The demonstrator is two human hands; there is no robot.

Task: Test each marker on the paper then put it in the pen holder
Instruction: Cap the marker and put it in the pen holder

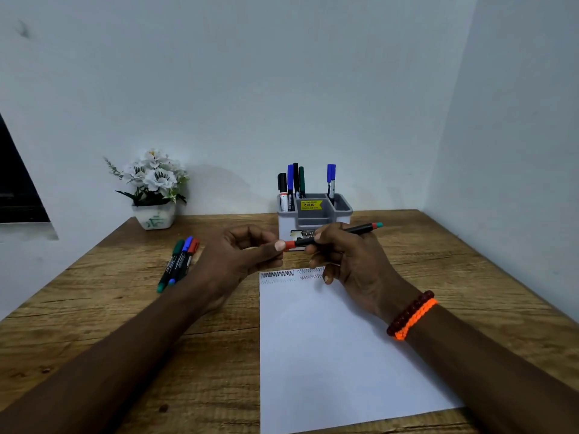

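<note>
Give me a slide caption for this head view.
Both hands hold a red-capped marker above scribbled paper.

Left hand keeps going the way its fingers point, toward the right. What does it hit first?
Probably the right hand. The left hand already pinches the red cap end of the marker the right hand grips, so only a short stretch of marker lies between them. Depth looks matched, but one view.

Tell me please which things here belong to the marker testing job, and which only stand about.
Part of the job:
- red marker, held in both hands: left hand, right hand
- paper with test scribbles
- pen holder with markers in it
- three markers lying on the table

Just standing about:
- flower pot
- bracelets
</note>
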